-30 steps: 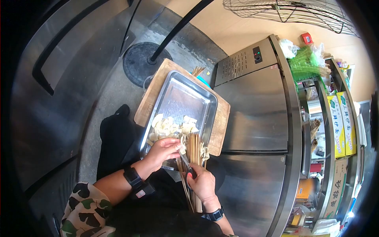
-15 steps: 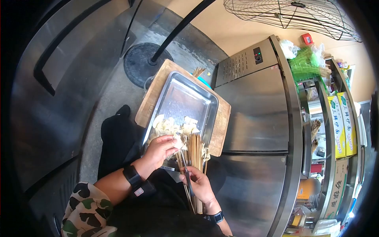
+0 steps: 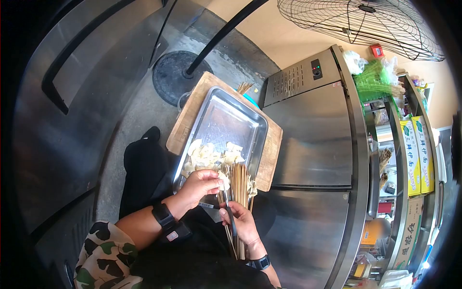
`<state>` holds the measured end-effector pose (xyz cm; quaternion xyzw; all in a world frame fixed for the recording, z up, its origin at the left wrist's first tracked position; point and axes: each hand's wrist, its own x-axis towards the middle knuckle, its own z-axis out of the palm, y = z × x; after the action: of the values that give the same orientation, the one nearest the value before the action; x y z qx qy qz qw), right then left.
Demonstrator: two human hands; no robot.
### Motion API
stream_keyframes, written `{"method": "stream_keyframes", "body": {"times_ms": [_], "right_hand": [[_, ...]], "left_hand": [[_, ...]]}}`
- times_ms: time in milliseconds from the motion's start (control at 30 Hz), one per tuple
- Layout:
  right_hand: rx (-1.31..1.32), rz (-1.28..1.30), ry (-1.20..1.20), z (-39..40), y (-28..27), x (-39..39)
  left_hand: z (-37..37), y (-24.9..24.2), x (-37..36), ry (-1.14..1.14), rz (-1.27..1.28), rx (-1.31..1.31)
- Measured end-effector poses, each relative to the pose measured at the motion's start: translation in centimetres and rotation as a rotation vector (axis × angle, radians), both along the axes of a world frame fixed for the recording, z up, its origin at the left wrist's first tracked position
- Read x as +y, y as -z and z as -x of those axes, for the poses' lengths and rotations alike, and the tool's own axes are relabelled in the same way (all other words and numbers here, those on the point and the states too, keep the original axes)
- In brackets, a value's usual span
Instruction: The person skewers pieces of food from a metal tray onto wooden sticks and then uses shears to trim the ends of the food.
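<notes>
Landmark: steel tray (image 3: pixel 228 120), lying on a wooden board (image 3: pixel 272 156).
Left hand (image 3: pixel 197 187): over the tray's near end; thumb and fingertips pinched together on a pale food piece (image 3: pixel 223 181).
Held piece: at the left fingertips, above the tray's near end, just left of the upper skewers; its exact outline is too small to tell.
Right hand (image 3: pixel 243 225): just outside the tray's near rim, over the skewers; fingers wrapped on the dark handle of the scissors (image 3: pixel 230 211).
Scissors: metal end directed towards the tray and the held piece; whether the blades are parted, cannot tell.
Skewer bundle (image 3: pixel 239 182): upper ends over the tray's near end, lower ends running out past it beneath the right hand.
Loose food pieces (image 3: pixel 201 155): heaped inside the tray at its near half, beyond the left hand.
Refrigerator cabinet (image 3: pixel 313 144): standing right of the tray, apart from it.
Round black base (image 3: pixel 168 82): on the floor beyond the tray's far left corner.
</notes>
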<state>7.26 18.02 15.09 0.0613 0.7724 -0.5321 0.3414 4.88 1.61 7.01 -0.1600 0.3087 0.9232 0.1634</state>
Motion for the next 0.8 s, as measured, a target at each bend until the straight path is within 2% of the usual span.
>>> {"method": "stream_keyframes", "body": {"times_ms": [333,533,800], "right_hand": [[0.107,-0.162,-0.02,-0.1,0.2,0.1],[0.271,-0.309,-0.145,-0.1,0.3,0.6],[0.32,-0.457,-0.188,0.1,-0.4,-0.6]], "left_hand": [[-0.1,0.9,0.2,-0.009,0.11,0.088],[-0.1,1.3,0.3,-0.02,0.136,0.073],[-0.3,1.6,0.7,-0.026,0.184,0.107]]}}
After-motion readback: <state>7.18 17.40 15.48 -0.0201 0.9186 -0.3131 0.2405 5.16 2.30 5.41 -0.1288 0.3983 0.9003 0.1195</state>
